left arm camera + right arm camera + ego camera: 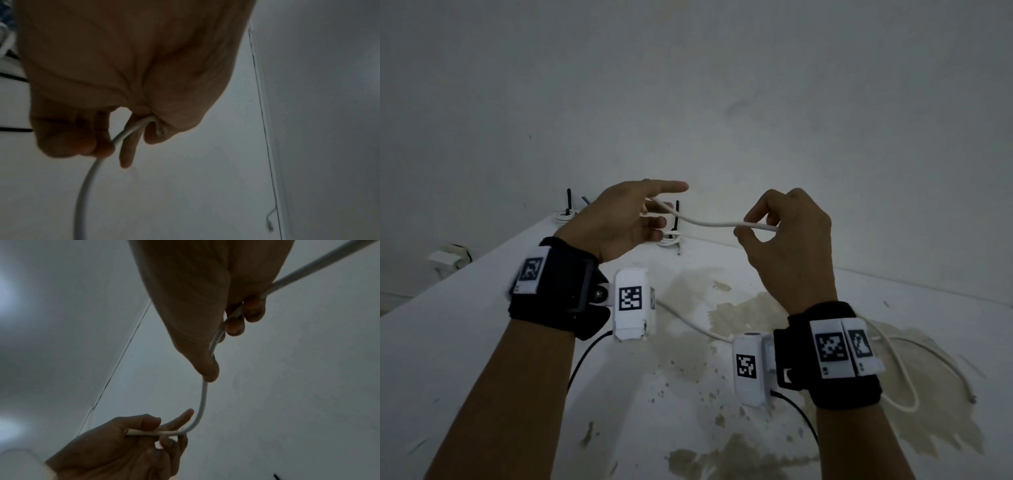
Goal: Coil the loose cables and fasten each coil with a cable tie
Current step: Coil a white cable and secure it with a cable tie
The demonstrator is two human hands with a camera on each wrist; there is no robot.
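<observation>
Both hands hold one white cable (709, 223) up above the table. My left hand (657, 205) pinches the cable's end between thumb and fingers, index finger pointing straight out. My right hand (743, 226) pinches the same cable a short way along, between thumb and index finger. The right wrist view shows the cable (203, 399) bending from my right hand (226, 331) down to the left hand (160, 433). In the left wrist view the cable (86, 186) leaves my left hand (131, 129). The cable's loose remainder (907, 370) lies on the table at the right.
Two coiled white cables with upright black ties (565, 214) (671, 240) sit at the table's far edge by the wall. The white table (482, 342) has brown stained patches in the middle. A white box (448, 257) lies beyond the table's left edge.
</observation>
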